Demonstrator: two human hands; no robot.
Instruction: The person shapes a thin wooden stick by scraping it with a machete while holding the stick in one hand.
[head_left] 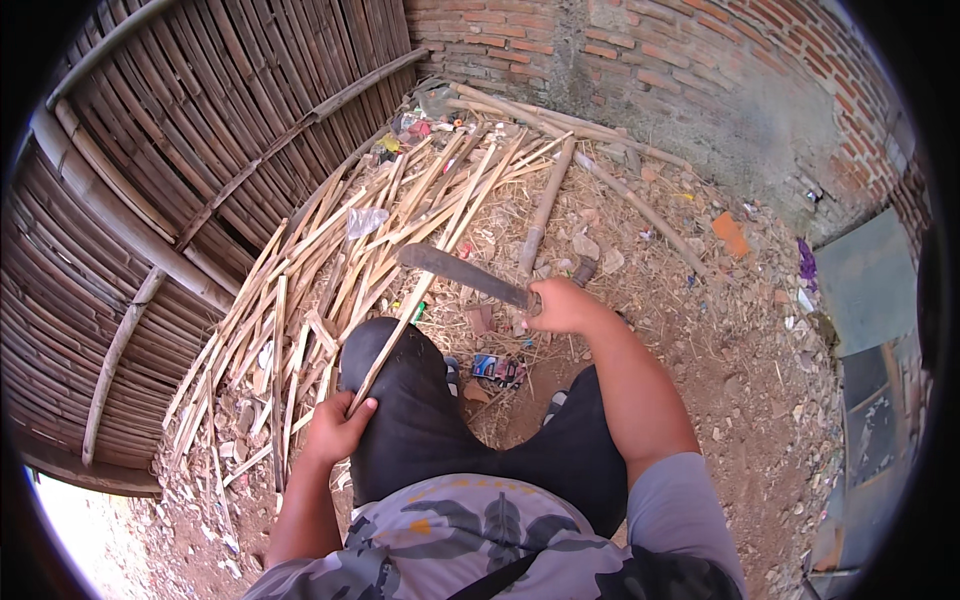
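My right hand (560, 305) is closed round the handle of a machete (465, 272). Its broad dark blade points left and slightly away from me, and its tip overlaps a long pale bamboo strip (408, 318) in the picture; whether they touch I cannot tell. Beside my left thigh, my left hand (338, 428) grips the near end of that strip. From there the strip slants up across my knee toward the far right. A large heap of similar split bamboo strips (300, 290) lies on the ground to the left and ahead.
Thicker bamboo poles (548, 205) lie beyond the heap, near a brick wall (680, 70). A bamboo-slat wall (230, 120) closes the left side. Stones and litter cover the dirt, including a colourful packet (488, 368) between my feet. Grey panels (866, 275) stand at the right.
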